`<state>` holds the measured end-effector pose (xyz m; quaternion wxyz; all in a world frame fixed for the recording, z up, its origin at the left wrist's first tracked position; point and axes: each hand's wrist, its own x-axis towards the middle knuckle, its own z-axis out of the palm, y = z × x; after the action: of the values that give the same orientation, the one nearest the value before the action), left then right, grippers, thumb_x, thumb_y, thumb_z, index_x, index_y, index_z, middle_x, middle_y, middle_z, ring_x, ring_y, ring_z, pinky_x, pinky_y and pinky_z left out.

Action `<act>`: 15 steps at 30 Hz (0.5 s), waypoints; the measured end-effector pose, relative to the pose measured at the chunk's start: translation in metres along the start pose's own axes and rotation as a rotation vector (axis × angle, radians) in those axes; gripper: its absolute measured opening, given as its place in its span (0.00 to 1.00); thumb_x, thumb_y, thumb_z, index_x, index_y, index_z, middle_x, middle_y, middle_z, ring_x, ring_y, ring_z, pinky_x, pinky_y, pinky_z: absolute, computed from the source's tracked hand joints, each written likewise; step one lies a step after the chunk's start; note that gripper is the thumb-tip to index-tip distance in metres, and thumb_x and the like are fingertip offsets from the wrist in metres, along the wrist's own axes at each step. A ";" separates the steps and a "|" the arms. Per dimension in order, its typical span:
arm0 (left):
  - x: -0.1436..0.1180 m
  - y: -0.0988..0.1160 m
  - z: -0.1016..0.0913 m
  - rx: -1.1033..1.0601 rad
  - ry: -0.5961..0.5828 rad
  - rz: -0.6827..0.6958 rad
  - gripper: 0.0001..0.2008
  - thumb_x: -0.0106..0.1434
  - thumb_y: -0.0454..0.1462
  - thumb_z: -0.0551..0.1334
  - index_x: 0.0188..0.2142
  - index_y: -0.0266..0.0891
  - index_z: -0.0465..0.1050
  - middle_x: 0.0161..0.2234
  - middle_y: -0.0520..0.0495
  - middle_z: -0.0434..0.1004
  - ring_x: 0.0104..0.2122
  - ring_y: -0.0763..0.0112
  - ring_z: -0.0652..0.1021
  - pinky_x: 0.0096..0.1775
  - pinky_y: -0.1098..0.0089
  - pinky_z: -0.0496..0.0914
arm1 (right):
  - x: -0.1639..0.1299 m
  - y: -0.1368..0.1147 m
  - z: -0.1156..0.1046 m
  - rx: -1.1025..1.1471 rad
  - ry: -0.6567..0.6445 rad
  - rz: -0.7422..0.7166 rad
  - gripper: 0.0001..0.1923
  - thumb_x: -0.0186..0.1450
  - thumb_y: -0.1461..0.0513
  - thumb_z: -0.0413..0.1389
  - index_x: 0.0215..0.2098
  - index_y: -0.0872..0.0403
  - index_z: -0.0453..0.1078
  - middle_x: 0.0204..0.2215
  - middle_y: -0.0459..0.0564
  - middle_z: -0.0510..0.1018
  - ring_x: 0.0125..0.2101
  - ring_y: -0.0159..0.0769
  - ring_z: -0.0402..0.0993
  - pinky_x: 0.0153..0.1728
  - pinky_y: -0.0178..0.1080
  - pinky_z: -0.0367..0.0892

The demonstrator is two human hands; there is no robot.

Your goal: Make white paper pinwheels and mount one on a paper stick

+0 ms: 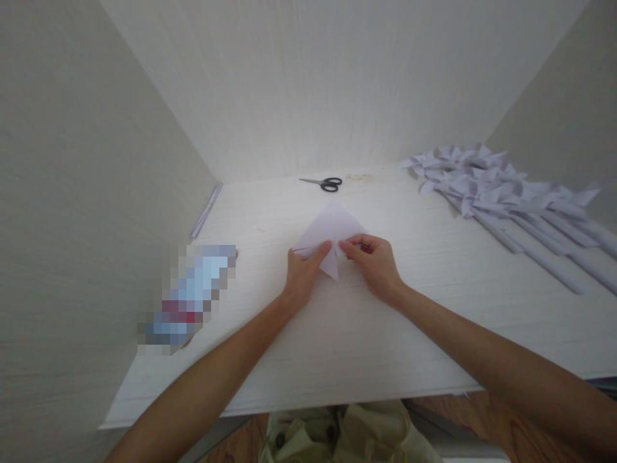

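Note:
A white sheet of paper (pixel 332 222), turned with one corner pointing away from me, is held just above the table in front of me. My left hand (pixel 304 267) grips its left side, thumb on top and fingers underneath. From the right, my right hand (pixel 373 260) pinches the paper near its middle between thumb and fingers. The paper has slits running in from its corners, and its near corner hangs toward me. Beyond the paper lie scissors (pixel 329 184) with black handles, blades pointing left. Most of the left fingers are hidden beneath the paper.
Several white paper pinwheels (pixel 472 186) on rolled paper sticks lie piled at the right. A thin paper roll (pixel 206 211) rests against the left wall. A blurred-out rectangular item (pixel 197 289) lies at left. Walls enclose the white table (pixel 308 360) on three sides.

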<state>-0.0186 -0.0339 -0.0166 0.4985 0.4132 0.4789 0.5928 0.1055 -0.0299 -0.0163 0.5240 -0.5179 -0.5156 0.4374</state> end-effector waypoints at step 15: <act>0.000 0.001 0.000 -0.009 -0.007 -0.004 0.13 0.45 0.40 0.64 0.29 0.33 0.74 0.29 0.45 0.77 0.28 0.71 0.75 0.32 0.72 0.69 | 0.000 -0.001 -0.001 -0.021 -0.009 -0.024 0.12 0.49 0.55 0.58 0.22 0.57 0.70 0.17 0.44 0.68 0.19 0.27 0.59 0.21 0.33 0.54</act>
<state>-0.0185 -0.0339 -0.0157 0.5033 0.4122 0.4754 0.5923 0.1065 -0.0304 -0.0156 0.5213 -0.5153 -0.5287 0.4279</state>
